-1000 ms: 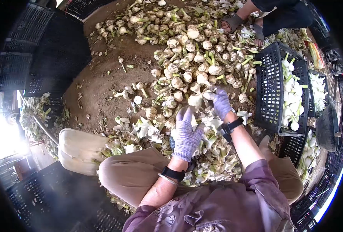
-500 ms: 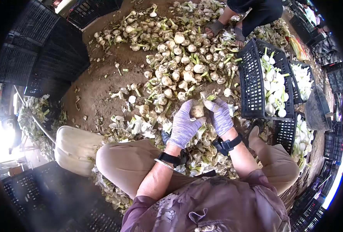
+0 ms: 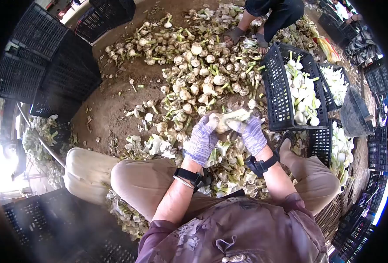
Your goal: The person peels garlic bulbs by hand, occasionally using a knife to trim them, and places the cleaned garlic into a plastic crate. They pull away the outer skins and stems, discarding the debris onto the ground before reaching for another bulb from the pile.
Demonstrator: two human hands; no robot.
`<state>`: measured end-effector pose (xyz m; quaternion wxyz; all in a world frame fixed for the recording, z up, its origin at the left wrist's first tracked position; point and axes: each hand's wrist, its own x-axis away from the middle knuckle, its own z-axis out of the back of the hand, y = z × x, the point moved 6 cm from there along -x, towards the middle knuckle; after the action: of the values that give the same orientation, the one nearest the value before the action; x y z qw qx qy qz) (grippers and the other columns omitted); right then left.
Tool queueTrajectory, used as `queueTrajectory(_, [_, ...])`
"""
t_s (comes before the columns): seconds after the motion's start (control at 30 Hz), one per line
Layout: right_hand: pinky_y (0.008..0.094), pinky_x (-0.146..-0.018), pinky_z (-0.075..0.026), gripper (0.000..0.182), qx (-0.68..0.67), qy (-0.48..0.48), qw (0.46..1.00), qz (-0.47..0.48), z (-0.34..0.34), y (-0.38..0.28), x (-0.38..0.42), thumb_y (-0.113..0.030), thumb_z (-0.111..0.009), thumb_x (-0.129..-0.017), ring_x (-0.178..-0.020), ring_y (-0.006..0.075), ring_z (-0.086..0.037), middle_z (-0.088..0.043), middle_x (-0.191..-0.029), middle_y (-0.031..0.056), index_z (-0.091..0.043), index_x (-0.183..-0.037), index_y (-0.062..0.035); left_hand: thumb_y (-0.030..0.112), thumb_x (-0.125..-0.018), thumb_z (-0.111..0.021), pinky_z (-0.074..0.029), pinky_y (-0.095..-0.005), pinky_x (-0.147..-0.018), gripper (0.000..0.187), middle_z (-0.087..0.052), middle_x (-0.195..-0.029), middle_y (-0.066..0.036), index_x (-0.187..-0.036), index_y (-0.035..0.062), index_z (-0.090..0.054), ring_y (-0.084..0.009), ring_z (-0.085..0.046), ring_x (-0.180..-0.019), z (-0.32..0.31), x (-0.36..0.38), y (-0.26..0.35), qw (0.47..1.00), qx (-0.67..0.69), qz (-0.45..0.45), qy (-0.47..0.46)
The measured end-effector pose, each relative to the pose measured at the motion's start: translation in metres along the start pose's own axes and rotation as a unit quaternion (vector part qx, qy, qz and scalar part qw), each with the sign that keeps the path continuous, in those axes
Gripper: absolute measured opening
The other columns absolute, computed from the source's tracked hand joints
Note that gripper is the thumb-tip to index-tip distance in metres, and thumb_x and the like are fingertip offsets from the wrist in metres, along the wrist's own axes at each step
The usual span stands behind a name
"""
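Observation:
My left hand (image 3: 202, 139), in a purple-and-white knit glove, is closed round a pale garlic bulb (image 3: 220, 124). In the matching glove, my right hand (image 3: 252, 135) grips the leafy stem end (image 3: 238, 115) of that same bulb, to the right of its round part. Both hands are above my lap, over a litter of stripped husks (image 3: 231, 168). Just beyond them spreads a big heap of soil-stained garlic bulbs (image 3: 194, 83) with short green stems. My fingertips are partly hidden behind the bulb and its leaves.
To the right, a black crate (image 3: 276, 94) holds cleaned white bulbs (image 3: 301, 94). More filled crates and a dark bucket (image 3: 356, 111) stand beyond it. Another person's sandaled feet (image 3: 233, 36) are behind the heap. Stacked black crates (image 3: 40, 57) rise at left, near a pale container (image 3: 89, 173).
Both hands have turned the bulb, so its stem end now points right and shows more. The right-hand fingers have shifted along the stem. The view has tilted slightly.

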<state>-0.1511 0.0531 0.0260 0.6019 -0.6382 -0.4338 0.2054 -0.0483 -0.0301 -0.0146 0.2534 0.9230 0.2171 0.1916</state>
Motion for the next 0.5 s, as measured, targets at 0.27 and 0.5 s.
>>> queueTrajectory(0.27, [0.0219,-0.063,-0.049,0.023,0.112,-0.02,0.992,0.063,-0.002,0.002,-0.001,-0.003,-0.067,-0.074,-0.07,0.0079,-0.059,-0.066,-0.08,0.0026,-0.065,-0.097,-0.0005,0.021,-0.081,-0.065,-0.045,-0.022,-0.044,0.044,-0.061,-0.084,-0.007,-0.115,-0.0017,-0.05,-0.012,-0.057,-0.057,0.005,0.013,0.01,0.981,-0.159,-0.005,0.107])
queueTrajectory(0.5, [0.0254,-0.067,-0.05,0.022,0.174,0.012,0.981,0.08,0.004,0.018,-0.012,0.003,-0.06,-0.07,-0.073,0.0116,-0.061,-0.067,-0.084,0.007,-0.065,-0.091,0.0,0.045,-0.085,-0.054,-0.038,-0.0219,-0.034,0.043,-0.059,-0.062,-0.005,-0.091,0.003,-0.06,-0.0121,-0.052,-0.042,0.012,0.018,0.002,0.974,-0.165,0.091,0.128])
